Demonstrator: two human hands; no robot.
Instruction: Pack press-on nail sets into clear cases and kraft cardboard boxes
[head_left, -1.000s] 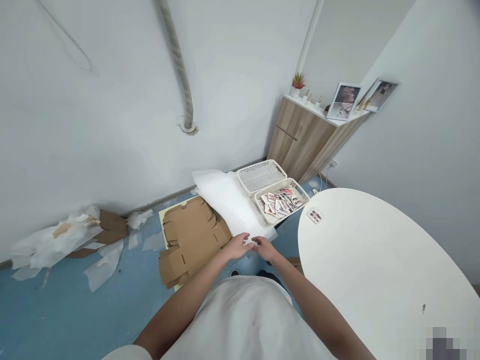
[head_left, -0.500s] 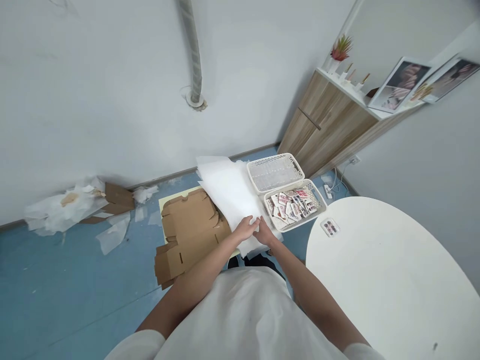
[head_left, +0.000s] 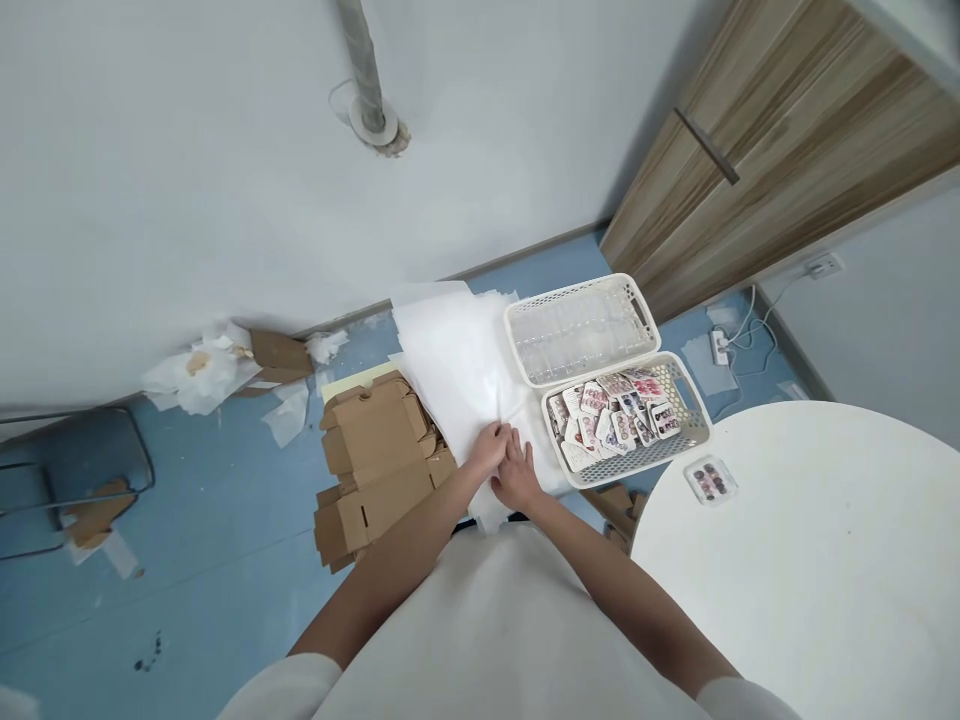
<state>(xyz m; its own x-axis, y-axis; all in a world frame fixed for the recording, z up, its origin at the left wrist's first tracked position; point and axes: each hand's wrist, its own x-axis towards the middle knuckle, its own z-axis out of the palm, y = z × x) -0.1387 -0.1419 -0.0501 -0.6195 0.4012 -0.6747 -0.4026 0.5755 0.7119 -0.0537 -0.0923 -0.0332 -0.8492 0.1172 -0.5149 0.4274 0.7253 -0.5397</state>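
Note:
A stack of thin white packing sheets (head_left: pixel 450 345) lies in front of me, creased around my fingers. My left hand (head_left: pixel 487 448) is closed, its fingers curled together on the top sheet and seeming to pinch it. Against it, my right hand (head_left: pixel 519 478) rests on the same sheet with fingers stretched out and thumb apart. Just right of the hands, a white basket (head_left: pixel 637 462) contains many small cards with press-on nails (head_left: pixel 594 398). Behind it, another white basket (head_left: pixel 525 372) holds clear plastic cases (head_left: pixel 577 328). Flat brown cardboard boxes (head_left: pixel 382 430) lie to the left.
A round white table (head_left: pixel 810 560) stands at the right, with a clear case of nails (head_left: pixel 711 481) near its edge. A wooden cabinet (head_left: pixel 795 130) is at back right, a power strip (head_left: pixel 720 348) on the floor. Scrap wrapping (head_left: pixel 206 370) and a dark chair (head_left: pixel 97 460) are left.
My view has tilted down and come closer. Both hands have come down onto the sheets; the left fingers have curled closed, while the right hand has flattened out beside them.

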